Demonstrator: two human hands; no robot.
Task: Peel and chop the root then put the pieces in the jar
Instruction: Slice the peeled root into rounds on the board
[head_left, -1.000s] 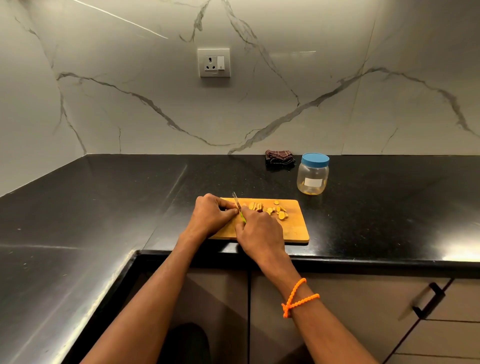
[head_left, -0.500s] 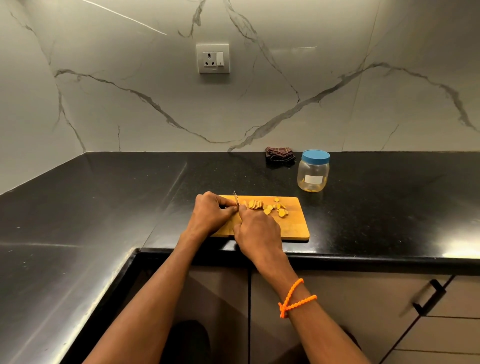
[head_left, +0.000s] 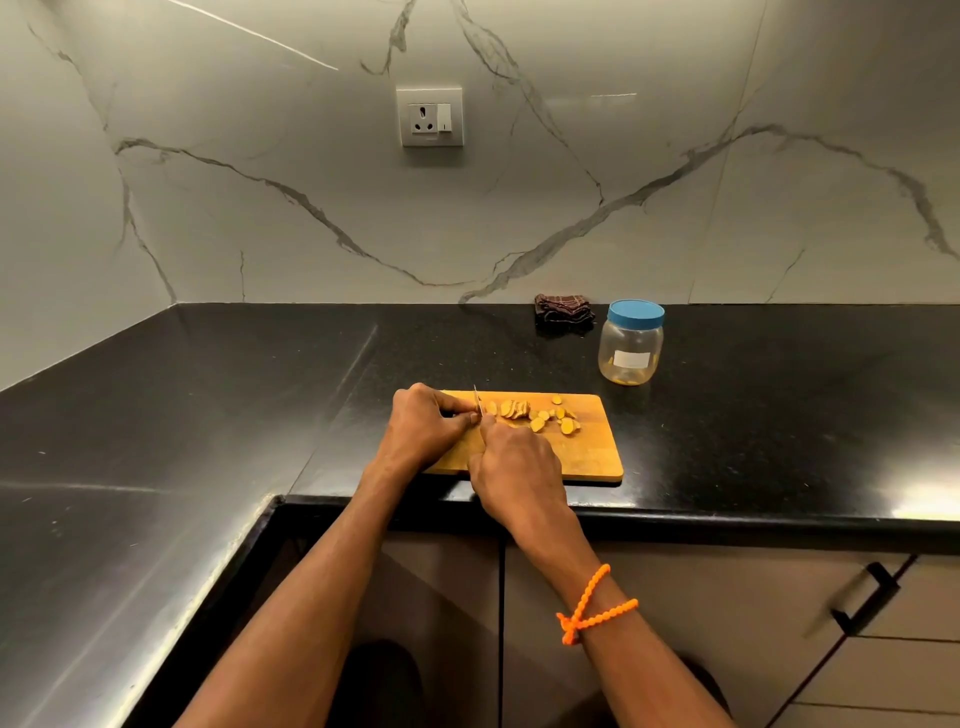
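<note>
So, a blue-lidded jar and a dark folded cloth are parked at the back of the desk. On the board, the root is pinched by the left hand but mostly hidden; the knife is gripped by the right hand, slices just beside.

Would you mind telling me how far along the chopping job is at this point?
Done: many slices lie on the cutting board. In hand: the right hand works the knife while the left hand pinches the remaining root, mostly hidden. Left: finish cutting, then fill the jar, whose blue lid is on.
</note>
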